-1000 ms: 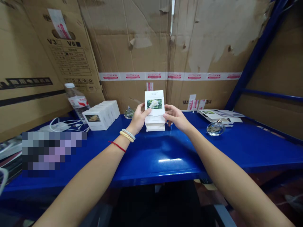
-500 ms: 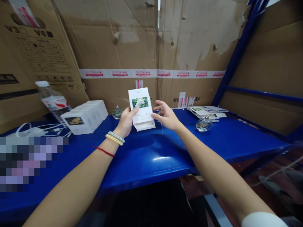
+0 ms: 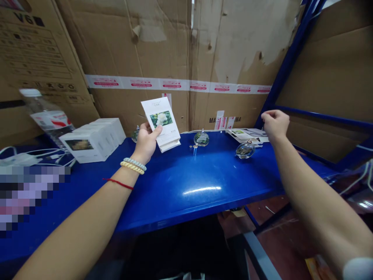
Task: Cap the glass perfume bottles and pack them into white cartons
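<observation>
My left hand (image 3: 145,143) grips a white box (image 3: 169,133) by its left side, thumb across the front near a picture of a white flower. The box is tilted, and a flap shows at its lower end. Off to the right, my right hand (image 3: 276,124) is raised with its fingers pinched together above flat printed cartons (image 3: 246,135); what they hold, if anything, is hidden. On the blue table stand a round glass bottle (image 3: 201,139) with small shiny caps (image 3: 195,149) in front, and a second glass bottle (image 3: 245,150). A third bottle (image 3: 135,134) is partly behind my left hand.
A row of white boxes (image 3: 93,140) stands on the blue table (image 3: 204,208) at left. Behind it is a plastic water bottle (image 3: 48,118), with white cables (image 3: 27,154) alongside. Large cardboard sheets (image 3: 140,50) form the back wall, and a blue metal post (image 3: 291,64) rises at right.
My right hand has left the box, moved right over the flat cartons and closed its fingers. The box in my left hand has shifted left and tilted. The middle glass bottle is now uncovered.
</observation>
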A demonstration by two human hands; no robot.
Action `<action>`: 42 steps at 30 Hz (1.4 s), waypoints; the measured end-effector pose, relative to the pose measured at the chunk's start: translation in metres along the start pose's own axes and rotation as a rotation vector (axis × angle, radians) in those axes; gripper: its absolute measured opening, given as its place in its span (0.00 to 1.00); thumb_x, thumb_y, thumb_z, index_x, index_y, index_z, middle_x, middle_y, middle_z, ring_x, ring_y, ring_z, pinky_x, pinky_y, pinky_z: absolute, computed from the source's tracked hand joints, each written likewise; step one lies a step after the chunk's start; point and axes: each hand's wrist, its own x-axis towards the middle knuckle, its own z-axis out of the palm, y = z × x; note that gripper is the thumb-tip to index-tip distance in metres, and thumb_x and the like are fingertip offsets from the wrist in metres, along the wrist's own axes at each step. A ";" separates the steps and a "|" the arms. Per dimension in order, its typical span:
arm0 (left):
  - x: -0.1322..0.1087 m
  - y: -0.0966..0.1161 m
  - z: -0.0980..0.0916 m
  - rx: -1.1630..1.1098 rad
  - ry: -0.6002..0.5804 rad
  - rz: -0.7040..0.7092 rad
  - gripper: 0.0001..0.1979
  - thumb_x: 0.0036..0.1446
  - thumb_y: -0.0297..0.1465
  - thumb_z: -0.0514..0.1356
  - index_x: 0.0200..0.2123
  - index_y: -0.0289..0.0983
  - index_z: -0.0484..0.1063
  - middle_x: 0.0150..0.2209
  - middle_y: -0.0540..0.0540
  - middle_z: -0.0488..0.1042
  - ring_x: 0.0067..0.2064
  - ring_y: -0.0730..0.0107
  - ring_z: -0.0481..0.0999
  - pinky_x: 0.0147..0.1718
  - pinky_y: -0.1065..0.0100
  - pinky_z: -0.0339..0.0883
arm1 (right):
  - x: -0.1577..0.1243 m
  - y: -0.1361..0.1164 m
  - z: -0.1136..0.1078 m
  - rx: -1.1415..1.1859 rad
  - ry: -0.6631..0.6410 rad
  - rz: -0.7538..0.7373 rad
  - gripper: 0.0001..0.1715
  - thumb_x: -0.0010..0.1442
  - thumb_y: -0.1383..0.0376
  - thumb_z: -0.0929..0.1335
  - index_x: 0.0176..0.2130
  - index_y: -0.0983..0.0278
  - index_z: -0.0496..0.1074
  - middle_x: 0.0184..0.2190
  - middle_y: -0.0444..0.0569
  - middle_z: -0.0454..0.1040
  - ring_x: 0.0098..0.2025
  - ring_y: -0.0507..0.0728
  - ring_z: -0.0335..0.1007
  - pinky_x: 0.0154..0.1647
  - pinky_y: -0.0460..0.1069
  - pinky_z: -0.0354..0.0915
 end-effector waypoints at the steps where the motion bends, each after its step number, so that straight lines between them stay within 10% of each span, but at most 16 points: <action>1: 0.000 0.000 0.000 0.002 0.004 -0.008 0.19 0.47 0.32 0.68 0.41 0.36 0.66 0.44 0.39 0.77 0.48 0.56 0.78 0.54 0.51 0.72 | 0.004 0.015 -0.002 -0.055 -0.001 0.043 0.05 0.53 0.62 0.66 0.32 0.61 0.69 0.34 0.50 0.73 0.36 0.53 0.63 0.45 0.51 0.59; 6: -0.004 0.000 0.001 0.009 -0.030 -0.064 0.19 0.48 0.31 0.68 0.42 0.37 0.66 0.45 0.41 0.78 0.48 0.57 0.79 0.51 0.51 0.74 | 0.009 0.060 0.003 -0.192 -0.185 0.122 0.17 0.43 0.57 0.75 0.29 0.63 0.71 0.34 0.56 0.75 0.39 0.60 0.68 0.49 0.56 0.61; 13: -0.010 -0.001 0.004 0.036 -0.044 -0.128 0.17 0.50 0.30 0.66 0.44 0.37 0.68 0.44 0.41 0.78 0.48 0.56 0.79 0.50 0.50 0.76 | 0.014 0.081 0.028 -0.404 -0.413 0.084 0.48 0.47 0.42 0.71 0.57 0.70 0.67 0.57 0.64 0.69 0.57 0.68 0.67 0.58 0.59 0.60; 24: -0.006 -0.011 -0.003 -0.119 -0.088 -0.249 0.13 0.53 0.28 0.65 0.43 0.33 0.71 0.45 0.39 0.79 0.50 0.58 0.78 0.55 0.52 0.73 | 0.004 0.077 0.019 -0.230 -0.225 0.049 0.20 0.53 0.48 0.69 0.34 0.62 0.68 0.44 0.65 0.74 0.45 0.64 0.69 0.49 0.58 0.60; 30: -0.010 -0.009 -0.001 -0.157 -0.149 -0.338 0.15 0.56 0.32 0.63 0.45 0.32 0.70 0.40 0.37 0.79 0.39 0.61 0.81 0.41 0.59 0.79 | -0.020 0.006 0.023 -0.104 0.132 -0.284 0.12 0.53 0.63 0.68 0.37 0.67 0.74 0.39 0.60 0.78 0.36 0.57 0.71 0.42 0.52 0.66; 33: -0.016 -0.007 0.003 -0.169 -0.116 -0.340 0.20 0.55 0.32 0.65 0.49 0.33 0.67 0.42 0.38 0.79 0.38 0.65 0.80 0.37 0.66 0.78 | -0.058 -0.050 0.043 0.005 -0.200 -0.593 0.15 0.53 0.59 0.68 0.38 0.67 0.75 0.34 0.55 0.78 0.30 0.54 0.71 0.37 0.50 0.67; 37: -0.021 -0.006 0.006 -0.155 -0.148 -0.289 0.32 0.51 0.33 0.68 0.57 0.40 0.60 0.46 0.41 0.78 0.39 0.65 0.81 0.36 0.66 0.78 | -0.105 -0.105 0.077 -0.069 -0.846 -0.903 0.43 0.53 0.53 0.72 0.63 0.62 0.61 0.38 0.52 0.79 0.34 0.56 0.74 0.37 0.49 0.68; 42: -0.024 -0.009 0.005 -0.134 -0.331 -0.201 0.45 0.49 0.37 0.69 0.66 0.51 0.49 0.48 0.43 0.77 0.42 0.60 0.80 0.39 0.60 0.78 | -0.127 -0.105 0.106 0.068 -0.983 -0.894 0.40 0.58 0.59 0.69 0.66 0.61 0.58 0.39 0.50 0.79 0.31 0.52 0.71 0.37 0.49 0.69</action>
